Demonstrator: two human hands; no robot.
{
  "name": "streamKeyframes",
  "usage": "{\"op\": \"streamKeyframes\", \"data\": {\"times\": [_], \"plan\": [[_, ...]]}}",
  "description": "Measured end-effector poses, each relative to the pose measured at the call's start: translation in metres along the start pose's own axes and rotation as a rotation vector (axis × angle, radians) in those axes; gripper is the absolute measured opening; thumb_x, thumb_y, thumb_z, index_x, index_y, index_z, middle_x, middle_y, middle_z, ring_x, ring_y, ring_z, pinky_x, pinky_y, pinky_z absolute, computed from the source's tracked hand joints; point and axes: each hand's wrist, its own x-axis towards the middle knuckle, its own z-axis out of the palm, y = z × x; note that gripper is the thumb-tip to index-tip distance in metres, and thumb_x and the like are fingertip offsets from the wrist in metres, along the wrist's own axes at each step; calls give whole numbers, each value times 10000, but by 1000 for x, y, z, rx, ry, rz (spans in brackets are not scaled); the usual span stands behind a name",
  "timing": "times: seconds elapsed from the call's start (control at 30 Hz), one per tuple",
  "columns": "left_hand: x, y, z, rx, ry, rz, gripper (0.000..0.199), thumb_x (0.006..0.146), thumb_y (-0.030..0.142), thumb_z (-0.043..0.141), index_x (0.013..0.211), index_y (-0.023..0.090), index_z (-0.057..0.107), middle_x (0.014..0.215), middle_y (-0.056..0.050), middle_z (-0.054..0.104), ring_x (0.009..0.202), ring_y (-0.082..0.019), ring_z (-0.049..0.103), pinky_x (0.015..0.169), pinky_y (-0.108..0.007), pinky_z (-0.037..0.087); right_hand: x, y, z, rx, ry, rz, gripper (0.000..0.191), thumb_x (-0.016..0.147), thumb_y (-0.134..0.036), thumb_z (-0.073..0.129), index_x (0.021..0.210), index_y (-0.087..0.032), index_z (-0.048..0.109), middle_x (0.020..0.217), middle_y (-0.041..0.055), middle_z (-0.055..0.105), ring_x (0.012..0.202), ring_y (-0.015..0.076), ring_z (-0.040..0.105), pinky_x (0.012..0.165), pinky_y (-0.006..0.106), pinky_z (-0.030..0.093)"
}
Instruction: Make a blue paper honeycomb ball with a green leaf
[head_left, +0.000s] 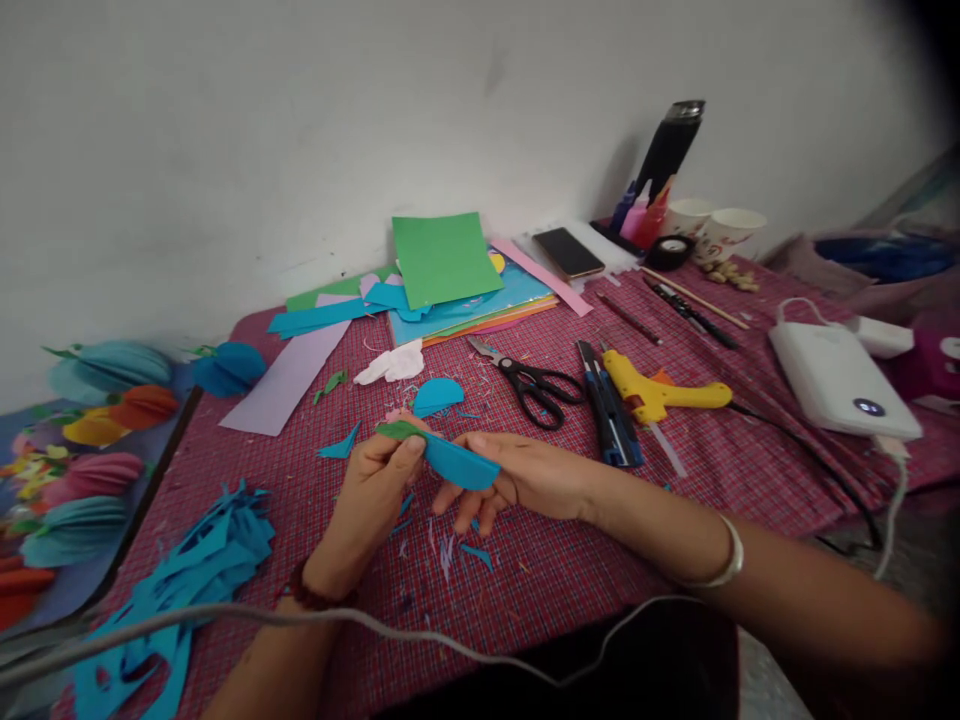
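Observation:
My left hand (386, 470) pinches a folded blue paper piece (459, 462) at its left end, together with a green paper leaf (399, 430). My right hand (525, 475) is open behind and under the blue piece, fingers spread, with the thumb along its upper edge. Just beyond the hands lies a blue paper half-circle (439, 396). Black-handled scissors (525, 380) rest behind my right hand, blades toward the upper left. Small paper scraps (450, 555) litter the cloth below the hands.
A yellow glue gun (660, 388) and blue utility knives (606, 410) lie at right, near a white power bank (844, 380). Blue paper offcuts (202, 560) pile at left beside finished paper ornaments (97, 460). A white cable (405, 640) crosses in front. Coloured sheets (448, 258) sit by the wall.

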Motion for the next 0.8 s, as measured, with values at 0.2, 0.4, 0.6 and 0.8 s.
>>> {"op": "streamKeyframes", "data": {"times": [0.2, 0.4, 0.6, 0.8], "plan": [[2, -6, -1, 11, 7, -51, 278, 816, 408, 680, 697, 165, 621, 525, 70, 395, 495, -87, 326, 482, -220, 265, -4, -4, 0, -32, 9, -1, 311, 947, -445, 522, 1067, -159, 545, 921, 76, 714, 681, 124, 707, 563, 213, 557], [0, -11, 12, -90, -1, -100, 362, 707, 494, 744, 828, 184, 601, 606, 62, 511, 463, -73, 361, 451, -200, 308, -1, 3, 5, -292, 172, -50, 159, 1006, -291, 407, 975, -161, 493, 818, 28, 680, 585, 74, 642, 539, 187, 525], [-9, -4, 18, -147, -84, -219, 229, 752, 356, 729, 792, 181, 586, 644, 25, 590, 537, -109, 515, 545, -234, 425, -3, 4, 7, -583, 250, -88, 183, 984, -330, 428, 889, -180, 472, 743, -1, 602, 563, 76, 565, 524, 203, 466], [12, 23, -7, 10, 48, -303, 249, 662, 350, 791, 776, 182, 647, 623, 30, 612, 492, -88, 459, 470, -192, 344, -30, -42, 2, -954, 495, -321, 116, 905, -202, 489, 818, -183, 564, 667, -37, 530, 597, 93, 484, 554, 223, 390]]}}
